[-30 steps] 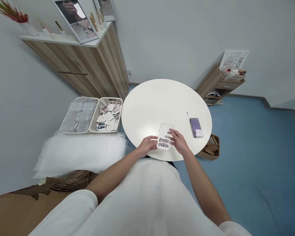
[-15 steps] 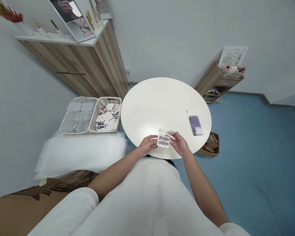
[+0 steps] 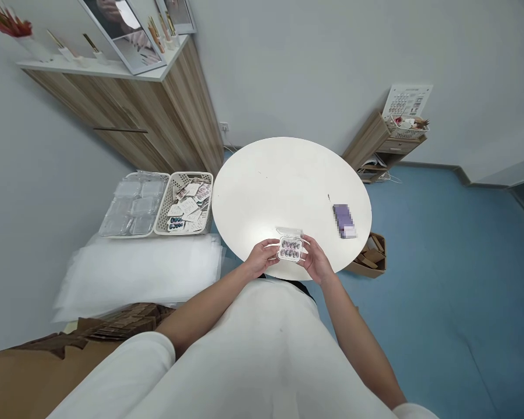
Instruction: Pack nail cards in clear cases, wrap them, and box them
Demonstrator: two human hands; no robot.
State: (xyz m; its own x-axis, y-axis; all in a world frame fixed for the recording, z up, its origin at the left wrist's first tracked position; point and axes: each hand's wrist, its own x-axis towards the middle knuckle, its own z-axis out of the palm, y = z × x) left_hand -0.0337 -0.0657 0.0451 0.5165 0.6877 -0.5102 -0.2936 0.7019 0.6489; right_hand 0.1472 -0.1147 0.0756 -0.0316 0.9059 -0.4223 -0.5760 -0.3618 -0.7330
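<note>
Compared with a second ago, the lid [image 3: 289, 231] of the small clear case [image 3: 290, 250] stands raised behind the tray and looks narrower, where before it lay flung back and broad. The right hand [image 3: 316, 259] has left the lid's far part and now pinches the case's right edge between its fingers; the left hand [image 3: 261, 258] grips the left edge as it did. The case sits between both hands over the near edge of the round white surface [image 3: 266, 198], with two rows of dark, glossy pieces inside. Their exact shape is too small to tell, the fingertips under the case are hidden, and a purple object [image 3: 343, 218] to the right is blurred into blocks. Left of the surface, a white basket [image 3: 166, 201] holds printed cards [image 3: 187, 206], beside a stack of clear containers [image 3: 133, 203]; translucent sheets [image 3: 140, 270] lie nearer. A wood-grain cabinet [image 3: 126, 110] stands against the grey wall [image 3: 314, 70], and a cardboard box [image 3: 371, 270] sits on the blue floor [image 3: 441, 262].
</note>
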